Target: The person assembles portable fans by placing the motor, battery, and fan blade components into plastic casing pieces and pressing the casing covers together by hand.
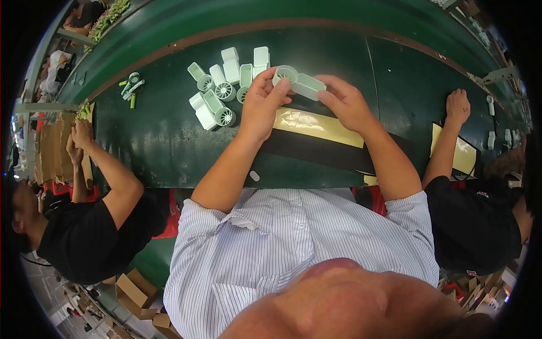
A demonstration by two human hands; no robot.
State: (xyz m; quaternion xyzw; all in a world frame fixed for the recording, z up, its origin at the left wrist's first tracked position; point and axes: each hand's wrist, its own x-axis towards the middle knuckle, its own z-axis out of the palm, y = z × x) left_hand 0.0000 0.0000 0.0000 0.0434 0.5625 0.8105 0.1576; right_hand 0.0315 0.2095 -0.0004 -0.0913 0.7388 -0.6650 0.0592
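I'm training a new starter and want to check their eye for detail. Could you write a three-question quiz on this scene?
1. Which end of the held pale green piece does the left grip pinch?
A) the round end
B) the oblong end
C) neither end

2. True or false: the nearby cluster of similar pieces lies to the right of the held one.

3. Fill in: below the hands, the glossy yellow band runs alongside a band coloured ____.

Key:
1. A
2. False; it lies to the left.
3. black
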